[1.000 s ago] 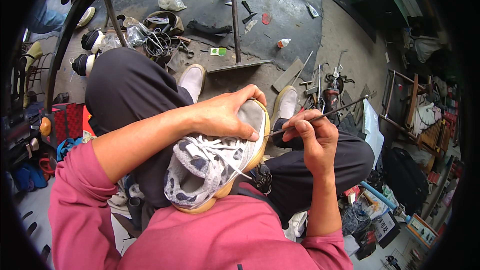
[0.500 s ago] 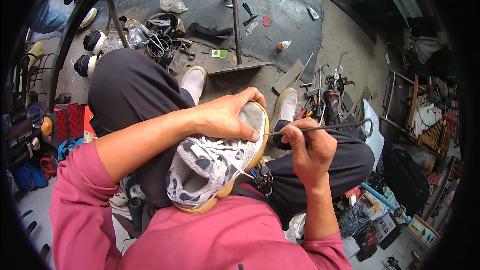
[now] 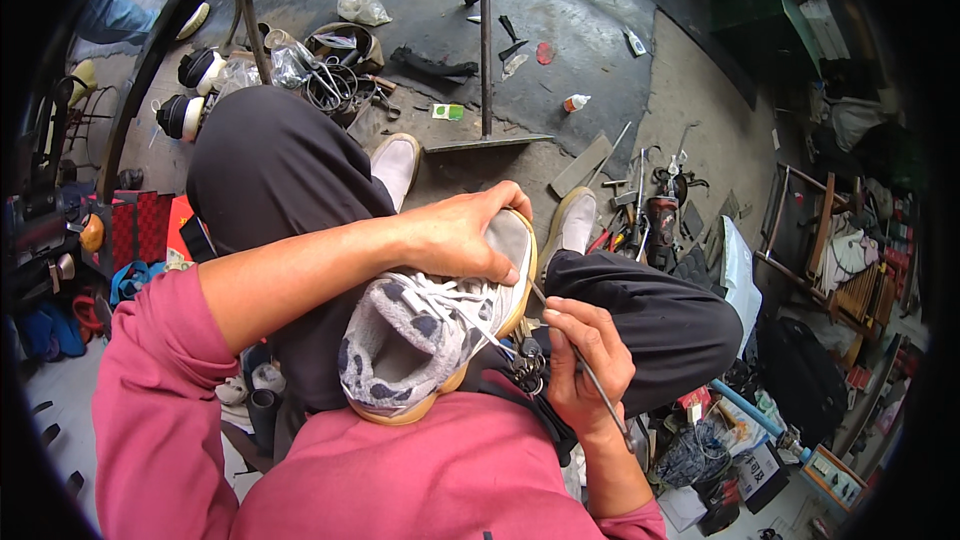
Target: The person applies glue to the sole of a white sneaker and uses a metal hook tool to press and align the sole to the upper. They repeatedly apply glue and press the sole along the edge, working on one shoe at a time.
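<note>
A grey and white sneaker (image 3: 395,340) with dark patches, white laces and a yellowish sole rests in my lap, toe pointing away from me. My left hand (image 3: 465,238) is wrapped over its toe, thumb pressed on the upper near the sole edge. My right hand (image 3: 592,365) grips a thin metal rod (image 3: 600,390), whose far end meets the sole edge beside the toe. The rod slants back past my palm toward my wrist. Whether its tip enters the sole is too small to tell.
An iron shoe-last stand (image 3: 486,70) stands on the floor ahead. Hand tools and a red-bodied power tool (image 3: 662,215) lie beyond my right knee. A small white bottle (image 3: 576,103) stands on the dark mat. Bags and scissors (image 3: 328,80) lie at the left. A person's leg (image 3: 120,10) shows far left.
My right hand has dropped nearer to me, and the rod has swung from pointing right to slanting back toward my wrist. My left hand keeps its hold on the sneaker.
</note>
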The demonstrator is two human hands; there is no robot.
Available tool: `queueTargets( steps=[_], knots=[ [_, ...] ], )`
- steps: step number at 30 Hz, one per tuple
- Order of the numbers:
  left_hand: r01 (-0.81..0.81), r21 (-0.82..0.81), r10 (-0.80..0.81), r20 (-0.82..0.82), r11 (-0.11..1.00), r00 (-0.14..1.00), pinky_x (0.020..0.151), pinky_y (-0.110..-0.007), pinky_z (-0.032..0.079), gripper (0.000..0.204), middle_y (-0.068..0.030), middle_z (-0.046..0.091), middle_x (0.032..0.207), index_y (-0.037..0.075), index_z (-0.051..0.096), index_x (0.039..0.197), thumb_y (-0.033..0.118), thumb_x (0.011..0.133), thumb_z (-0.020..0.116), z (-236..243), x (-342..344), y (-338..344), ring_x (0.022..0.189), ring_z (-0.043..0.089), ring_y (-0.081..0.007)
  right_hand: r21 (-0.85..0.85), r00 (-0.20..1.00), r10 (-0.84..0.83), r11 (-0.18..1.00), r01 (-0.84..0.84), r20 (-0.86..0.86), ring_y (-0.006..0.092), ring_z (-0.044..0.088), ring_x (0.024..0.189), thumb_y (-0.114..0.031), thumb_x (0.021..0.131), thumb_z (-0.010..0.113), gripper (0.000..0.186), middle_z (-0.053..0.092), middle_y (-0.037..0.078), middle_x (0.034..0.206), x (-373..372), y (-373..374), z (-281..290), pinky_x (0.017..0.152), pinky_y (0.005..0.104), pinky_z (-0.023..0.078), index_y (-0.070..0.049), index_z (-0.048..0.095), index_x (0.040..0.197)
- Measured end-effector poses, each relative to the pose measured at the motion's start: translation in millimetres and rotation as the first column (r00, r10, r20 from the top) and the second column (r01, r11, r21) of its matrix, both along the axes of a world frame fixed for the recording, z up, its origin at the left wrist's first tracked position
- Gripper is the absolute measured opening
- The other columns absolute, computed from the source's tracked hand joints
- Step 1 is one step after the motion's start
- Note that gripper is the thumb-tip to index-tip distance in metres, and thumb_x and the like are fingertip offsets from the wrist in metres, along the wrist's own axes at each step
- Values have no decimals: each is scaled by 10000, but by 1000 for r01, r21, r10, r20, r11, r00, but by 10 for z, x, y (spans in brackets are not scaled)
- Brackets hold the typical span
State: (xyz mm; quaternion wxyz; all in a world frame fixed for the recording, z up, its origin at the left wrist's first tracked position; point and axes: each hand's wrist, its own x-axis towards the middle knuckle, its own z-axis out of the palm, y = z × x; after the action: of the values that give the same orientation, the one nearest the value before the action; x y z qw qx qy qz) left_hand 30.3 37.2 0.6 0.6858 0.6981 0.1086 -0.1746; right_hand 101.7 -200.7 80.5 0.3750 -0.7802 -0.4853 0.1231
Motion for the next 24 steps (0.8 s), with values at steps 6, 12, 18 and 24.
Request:
queueTargets(
  steps=[6,12,18,24],
  knots=[
    [59,30,-58,-32,998,998,1001,-383,502,699,-167,665,1219,64,475,1379,251,815,844,45,-7,-2,1149,646,-262,-4,997,-69,998,69,-46,295,756,860,78,897,726,180,755,178,1036,-73,-107,-45,741,332,595,9,742,1062],
    [-26,-36,27,11,999,1000,1001,-380,496,694,-178,672,1221,65,505,1355,275,789,846,59,-20,32,1145,652,-281,96,832,-182,958,270,-525,233,750,857,-30,1056,583,177,717,189,1084,-5,-191,-29,795,316,608,79,714,1101],
    [24,-148,-25,-9,989,1000,985,-300,467,698,-56,590,1214,83,461,1405,242,840,838,89,24,61,1117,560,-134,1,555,-244,915,403,-796,175,748,769,-151,1075,613,241,763,136,959,125,-180,-84,724,291,604,56,722,1016],
    [29,-214,-38,-38,976,999,962,-276,462,721,-44,576,1208,87,444,1427,238,846,844,154,56,68,1089,555,-117,17,514,-198,923,383,-834,182,744,741,-196,1085,605,271,756,159,945,251,-115,-182,707,300,611,51,698,1021]
  ],
)
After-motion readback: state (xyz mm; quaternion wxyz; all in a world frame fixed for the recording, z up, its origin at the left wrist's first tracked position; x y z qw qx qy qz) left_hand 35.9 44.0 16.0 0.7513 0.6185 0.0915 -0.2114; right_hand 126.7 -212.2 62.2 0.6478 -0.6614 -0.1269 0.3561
